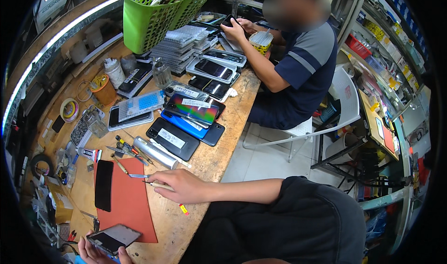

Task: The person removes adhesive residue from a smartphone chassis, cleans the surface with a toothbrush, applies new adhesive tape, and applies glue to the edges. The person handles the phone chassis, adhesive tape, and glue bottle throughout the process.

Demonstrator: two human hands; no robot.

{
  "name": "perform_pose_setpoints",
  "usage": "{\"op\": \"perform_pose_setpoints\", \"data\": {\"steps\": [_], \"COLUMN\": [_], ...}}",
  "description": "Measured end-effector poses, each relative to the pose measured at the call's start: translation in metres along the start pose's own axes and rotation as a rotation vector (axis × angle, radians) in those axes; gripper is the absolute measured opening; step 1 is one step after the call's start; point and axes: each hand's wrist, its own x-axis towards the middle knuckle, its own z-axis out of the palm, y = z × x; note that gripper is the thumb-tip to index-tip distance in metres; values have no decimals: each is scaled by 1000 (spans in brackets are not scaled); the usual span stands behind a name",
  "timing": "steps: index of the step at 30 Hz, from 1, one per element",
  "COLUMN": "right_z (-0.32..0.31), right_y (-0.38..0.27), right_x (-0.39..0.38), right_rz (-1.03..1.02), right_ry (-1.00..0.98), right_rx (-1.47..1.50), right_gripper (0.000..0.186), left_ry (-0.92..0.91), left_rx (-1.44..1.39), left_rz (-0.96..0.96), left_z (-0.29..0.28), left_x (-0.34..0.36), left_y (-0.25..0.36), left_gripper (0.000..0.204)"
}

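Phone part (pixel 114 238), a thin rectangle of grey and black, is being gripped by the left hand (pixel 91 253), its edges being pinched between thumb and fingers. It is being held tilted at the lower-left corner of the red mat (pixel 135 208); whether the mat is being touched cannot be told. From the right hand (pixel 188 186), which is being held between the mat's right edge and the right edge of the bench (pixel 214 161), the phone part is lying down and to the left, well apart. The left hand is the nearer, being in contact with it. Its long axis is running obliquely, the grey end being pointed up and to the right, toward the mat's right edge and roughly toward the right hand.

A pale-handled tool (pixel 160 186) is being grasped by the curled right fingers. Its long axis is running nearly across the mat's right edge, the thin tip being pointed left rather than at the phone part. A knife (pixel 138 175) is lying near the mat's upper-right corner, its blade being aimed toward the right fingers; contact cannot be told. Along the mat's left edge a black panel (pixel 103 186) is lying lengthwise, its lower end being directed toward the phone part.
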Motion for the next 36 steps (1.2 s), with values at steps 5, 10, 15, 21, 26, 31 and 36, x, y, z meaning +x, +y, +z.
{"op": "perform_pose_setpoints", "data": {"steps": [5, 10, 15, 21, 26, 31, 36], "right_z": [0, 1, -3, -50, -166, -285, -331], "right_y": [1, 5, -7, -35, -69, -113, -140], "right_x": [0, 0, 8, 53, 73, 105, 128], "right_rz": [-31, -69, -99, -310, -400, -689, -858], "right_ry": [33, 48, -47, 349, 743, 916, 1029], "right_rx": [6, 16, -147, -191, 191, 102, 212], "right_gripper": [32, 34, 38, 41, 21, 24, 17], "left_ry": [129, 113, -1, -28, -55, -61, -73], "left_rx": [-44, -11, -59, 3, 58, 126, 136], "left_rz": [-36, -94, -95, -251, -337, -296, -252], "left_z": [20, 14, -22, -32, -7, 12, 19], "left_x": [5, -10, -40, -84, -98, -94, -91], "left_y": [5, -1, -22, -29, -32, -54, -64], "left_gripper": [95, 94, 102, 100, 87, 84, 86]}}
